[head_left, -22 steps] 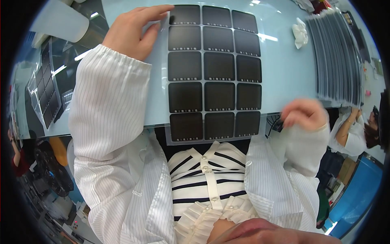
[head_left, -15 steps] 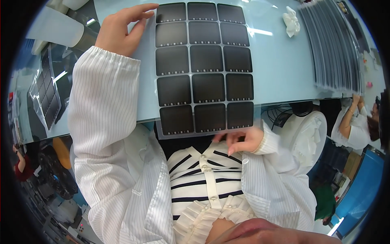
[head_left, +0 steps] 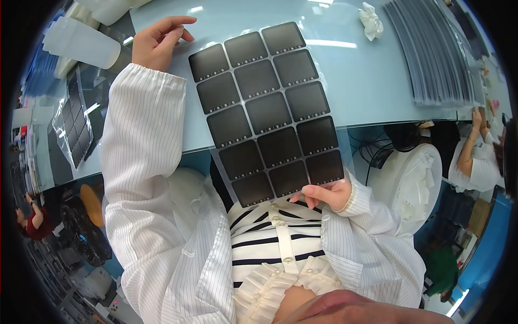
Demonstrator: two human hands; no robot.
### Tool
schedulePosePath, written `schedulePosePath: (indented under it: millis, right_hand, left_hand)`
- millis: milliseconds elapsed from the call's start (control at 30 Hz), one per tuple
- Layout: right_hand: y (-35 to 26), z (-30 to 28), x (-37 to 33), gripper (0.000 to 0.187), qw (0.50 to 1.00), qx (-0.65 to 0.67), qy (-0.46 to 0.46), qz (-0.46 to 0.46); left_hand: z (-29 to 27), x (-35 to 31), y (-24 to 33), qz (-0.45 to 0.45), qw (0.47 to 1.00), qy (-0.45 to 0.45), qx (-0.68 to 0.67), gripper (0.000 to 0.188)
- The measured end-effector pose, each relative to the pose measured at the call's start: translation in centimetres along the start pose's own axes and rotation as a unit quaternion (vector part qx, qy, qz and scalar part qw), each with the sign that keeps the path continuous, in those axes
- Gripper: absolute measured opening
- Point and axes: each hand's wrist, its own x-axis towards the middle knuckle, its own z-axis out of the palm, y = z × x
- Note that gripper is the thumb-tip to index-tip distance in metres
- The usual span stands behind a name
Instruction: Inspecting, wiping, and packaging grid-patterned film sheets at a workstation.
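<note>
The clear film sheet of dark square panels [head_left: 268, 112], lying askew over the counter's [head_left: 377, 81] near edge, looks light, floppy and slippery, best supported along its margins: the right hand [head_left: 329, 193] pinches its overhanging near corner, while the left hand [head_left: 156, 40] rests spread and empty beside its far corner.

A sheet [head_left: 267, 110] of fifteen square panels, three across and five deep, lies tilted on a table [head_left: 367, 81], its near end hanging over the table's front edge above the person's lap. The right hand [head_left: 326, 193] holds that near end from below, at the sheet's right corner. The left hand [head_left: 156, 40] rests on the table just left of the sheet's far end, apart from it. A stack of sheets [head_left: 437, 51] lies far right on the table, a crumpled wipe [head_left: 371, 20] between it and the sheet. A bagged sheet [head_left: 75, 121] lies far left.
</note>
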Motion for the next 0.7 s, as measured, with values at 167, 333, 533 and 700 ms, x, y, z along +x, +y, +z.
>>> schedulePosePath:
  millis: [167,333,533,700]
  right_hand:
    - [0.1,-0.2,-0.6,0.022,0.996,-0.035,0.079,0.034]
    - [-0.8,-3.7,-2.4,0.031,0.973,-0.087,0.174,-0.124]
    - [-4.1,-9.7,-8.9,0.019,0.883,-0.077,0.392,-0.246]
    - [-9.4,-16.2,-18.8,0.017,0.803,-0.184,0.483,-0.298]
  left_hand:
    - [0.0,0.3,-0.7,0.011,0.999,0.033,-0.012,0.025]
    - [-0.1,0.1,-0.5,-0.006,0.999,0.036,-0.025,0.024]
    - [0.2,0.2,-0.7,0.006,1.0,0.018,0.017,0.023]
    - [0.1,0.1,0.0,0.025,0.999,0.007,0.029,0.022]
